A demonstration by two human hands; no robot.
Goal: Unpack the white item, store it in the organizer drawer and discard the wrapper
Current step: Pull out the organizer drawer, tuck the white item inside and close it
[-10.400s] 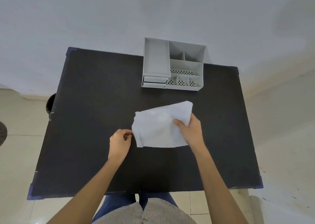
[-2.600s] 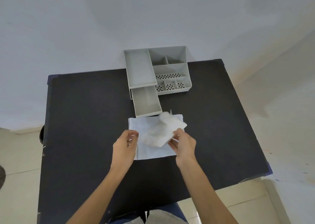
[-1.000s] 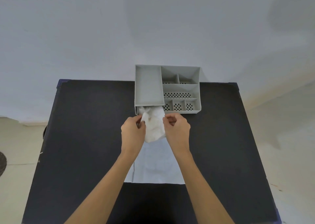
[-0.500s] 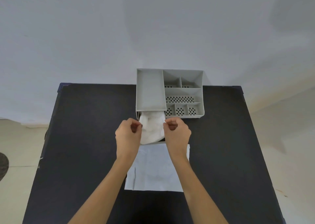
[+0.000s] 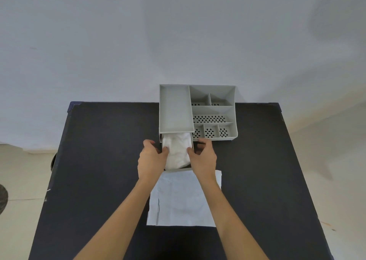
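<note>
White item [image 5: 177, 153] bunched in pulled-out drawer [image 5: 176, 169] of grey organizer [image 5: 198, 112], long axis front-to-back. Flat wrapper [image 5: 183, 199] on black surface [image 5: 99, 160] just in front, partly under forearms. L hand [image 5: 151, 159] & R hand [image 5: 204, 156] flank drawer, palms down, fingers curled, thumbs pressing item's edges.

Black table [image 5: 99, 160]: dark matte top with blue edging at its far corners, set against a plain pale wall [image 5: 138, 32]. Beige tiled floor [image 5: 19, 180] on both sides of the table. Dark round object [image 5: 3, 200], partly cut off, on the floor left of the table.
</note>
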